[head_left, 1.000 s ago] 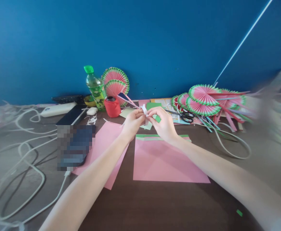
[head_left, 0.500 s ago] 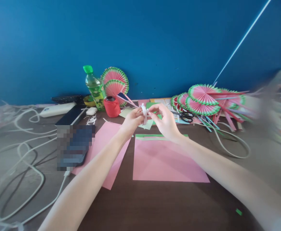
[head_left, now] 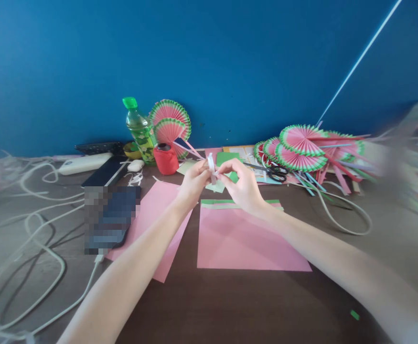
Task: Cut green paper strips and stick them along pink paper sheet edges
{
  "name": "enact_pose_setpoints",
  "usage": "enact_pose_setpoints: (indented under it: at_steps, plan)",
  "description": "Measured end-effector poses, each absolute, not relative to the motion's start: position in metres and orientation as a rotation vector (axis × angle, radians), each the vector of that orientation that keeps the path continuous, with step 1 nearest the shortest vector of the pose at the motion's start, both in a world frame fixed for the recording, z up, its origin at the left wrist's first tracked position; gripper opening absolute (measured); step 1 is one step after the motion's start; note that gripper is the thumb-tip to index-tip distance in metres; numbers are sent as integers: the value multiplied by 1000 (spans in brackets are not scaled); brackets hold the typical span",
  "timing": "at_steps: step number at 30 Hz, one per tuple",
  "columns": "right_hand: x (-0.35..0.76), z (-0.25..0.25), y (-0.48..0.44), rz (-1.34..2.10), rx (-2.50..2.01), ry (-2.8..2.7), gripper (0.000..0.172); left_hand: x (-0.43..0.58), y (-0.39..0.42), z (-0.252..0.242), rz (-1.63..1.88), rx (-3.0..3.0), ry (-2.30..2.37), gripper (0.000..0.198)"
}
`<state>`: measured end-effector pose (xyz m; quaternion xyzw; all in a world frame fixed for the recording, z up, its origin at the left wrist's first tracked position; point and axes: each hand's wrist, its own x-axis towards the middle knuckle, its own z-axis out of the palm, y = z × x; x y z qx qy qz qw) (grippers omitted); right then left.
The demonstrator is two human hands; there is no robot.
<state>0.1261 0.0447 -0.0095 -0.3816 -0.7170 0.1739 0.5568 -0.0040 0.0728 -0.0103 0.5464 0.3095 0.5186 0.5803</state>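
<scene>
A narrow white roll of tape (head_left: 211, 163) stands on edge in the air above the far part of the desk. My left hand (head_left: 191, 185) is closed around its left side. On the other side, the thumb and forefinger of my right hand (head_left: 243, 187) pinch together at the roll's edge; whatever lies between those fingertips is too small to make out. Below my hands a pink paper sheet (head_left: 248, 243) lies flat, with a green strip (head_left: 218, 204) and a paler band along its far edge. Another pink sheet (head_left: 162, 210) lies partly under my left forearm.
Left are a phone (head_left: 113, 217), white cables (head_left: 63, 267) and a power bank (head_left: 85, 164). A green-capped bottle (head_left: 139, 129), a red container (head_left: 166, 160) and paper fans (head_left: 169, 119) stand behind. Black scissors (head_left: 276, 173) and more fans (head_left: 302, 148) lie right, by a blue wall (head_left: 209, 62).
The tape roll has turned slightly and shifted a little left. My right fingertips have moved slightly down and left along its edge. The sheets lie as before.
</scene>
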Motion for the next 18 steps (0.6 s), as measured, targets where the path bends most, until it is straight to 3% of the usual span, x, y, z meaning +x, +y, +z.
enact_pose_setpoints:
  at_steps: [4,10,18]
  plan:
    - [126,-8,44,421,-912,-1681,7,-6,75,-11,1223,1283,737,19]
    - [129,-7,51,526,-819,-1570,12,-2,73,-10,1134,1333,668,47]
    - [123,-9,44,579,-770,-1603,9,-5,74,-11,1152,1370,645,33]
